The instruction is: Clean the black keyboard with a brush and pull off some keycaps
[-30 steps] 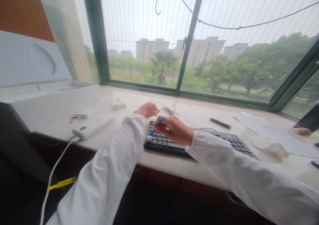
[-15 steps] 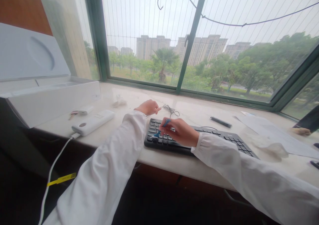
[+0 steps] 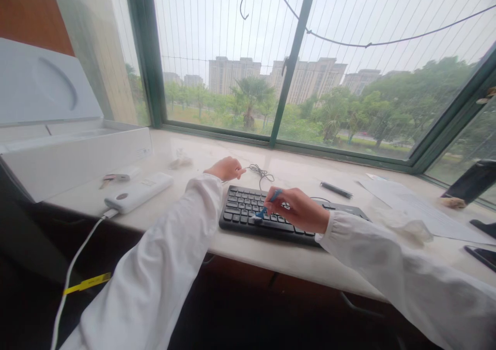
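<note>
A black keyboard [image 3: 242, 208] lies on the pale stone sill in front of me. My right hand [image 3: 300, 209] is closed on a small blue brush [image 3: 265, 210], whose light tip rests on the keys near the keyboard's middle. My left hand [image 3: 225, 168] sits at the keyboard's far left corner with fingers curled and the forefinger pointing right; it seems to steady the keyboard's edge. A thin coiled cable [image 3: 260, 172] lies just beyond the keyboard. White sleeves cover both arms.
A white power bank [image 3: 137, 193] with a cable hanging off the sill lies left, beside an open white box [image 3: 73, 153]. A black pen [image 3: 335, 189], papers [image 3: 418, 208], a crumpled tissue [image 3: 403, 225] and dark devices [image 3: 475, 180] lie right. Window glass stands behind.
My right hand has carried the brush rightward along the keys, from the keyboard's left end toward its middle. The left hand stays at the far left corner. The camera shifted slightly.
</note>
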The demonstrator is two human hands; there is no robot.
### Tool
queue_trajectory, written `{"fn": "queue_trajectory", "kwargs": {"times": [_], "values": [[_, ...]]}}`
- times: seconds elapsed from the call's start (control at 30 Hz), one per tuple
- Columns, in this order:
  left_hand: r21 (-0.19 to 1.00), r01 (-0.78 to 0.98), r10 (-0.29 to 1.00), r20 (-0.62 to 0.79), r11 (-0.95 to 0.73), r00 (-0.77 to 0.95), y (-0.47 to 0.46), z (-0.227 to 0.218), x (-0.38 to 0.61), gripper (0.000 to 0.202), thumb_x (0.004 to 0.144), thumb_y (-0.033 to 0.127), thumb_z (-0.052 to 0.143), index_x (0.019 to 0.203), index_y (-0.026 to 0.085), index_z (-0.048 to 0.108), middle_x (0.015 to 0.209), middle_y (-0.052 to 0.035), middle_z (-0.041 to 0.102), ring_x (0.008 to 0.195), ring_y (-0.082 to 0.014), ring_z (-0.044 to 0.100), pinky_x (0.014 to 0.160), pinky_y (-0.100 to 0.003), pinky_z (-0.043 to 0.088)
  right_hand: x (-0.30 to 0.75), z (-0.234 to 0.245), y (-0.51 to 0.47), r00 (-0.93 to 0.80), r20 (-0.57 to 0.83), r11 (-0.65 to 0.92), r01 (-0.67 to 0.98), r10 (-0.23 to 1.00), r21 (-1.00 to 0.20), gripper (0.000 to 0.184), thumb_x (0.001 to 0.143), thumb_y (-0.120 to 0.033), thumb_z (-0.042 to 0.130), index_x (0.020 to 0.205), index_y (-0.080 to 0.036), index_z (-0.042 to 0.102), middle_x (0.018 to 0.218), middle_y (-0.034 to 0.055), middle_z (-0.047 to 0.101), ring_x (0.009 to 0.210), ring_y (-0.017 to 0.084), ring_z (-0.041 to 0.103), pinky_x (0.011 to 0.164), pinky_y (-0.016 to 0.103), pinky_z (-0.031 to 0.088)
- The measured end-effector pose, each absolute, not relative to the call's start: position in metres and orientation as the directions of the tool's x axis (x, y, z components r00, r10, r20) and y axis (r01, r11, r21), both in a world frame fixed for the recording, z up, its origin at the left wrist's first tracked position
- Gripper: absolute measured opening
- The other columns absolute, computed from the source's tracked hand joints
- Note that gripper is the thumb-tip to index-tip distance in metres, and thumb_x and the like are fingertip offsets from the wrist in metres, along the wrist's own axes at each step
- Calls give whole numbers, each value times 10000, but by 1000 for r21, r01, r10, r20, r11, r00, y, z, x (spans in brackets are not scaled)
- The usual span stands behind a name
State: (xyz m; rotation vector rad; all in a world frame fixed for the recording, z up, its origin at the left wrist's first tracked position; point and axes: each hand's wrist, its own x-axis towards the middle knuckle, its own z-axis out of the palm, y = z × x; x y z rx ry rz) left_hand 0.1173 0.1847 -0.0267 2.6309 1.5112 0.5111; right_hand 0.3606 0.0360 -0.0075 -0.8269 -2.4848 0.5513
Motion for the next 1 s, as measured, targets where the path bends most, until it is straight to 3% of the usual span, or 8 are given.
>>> {"fn": "queue_trajectory", "kwargs": {"times": [1.0], "values": [[224, 828, 853, 239, -514, 465, 184, -27, 117, 430, 897, 431, 488, 654, 201, 758, 659, -48, 695, 608, -148, 563, 626, -275, 366, 491, -3, 12, -595, 215, 631, 706, 774, -321, 424, 970, -490, 457, 741, -196, 660, 806, 43, 666, 658, 138, 605, 653, 265, 456]]}}
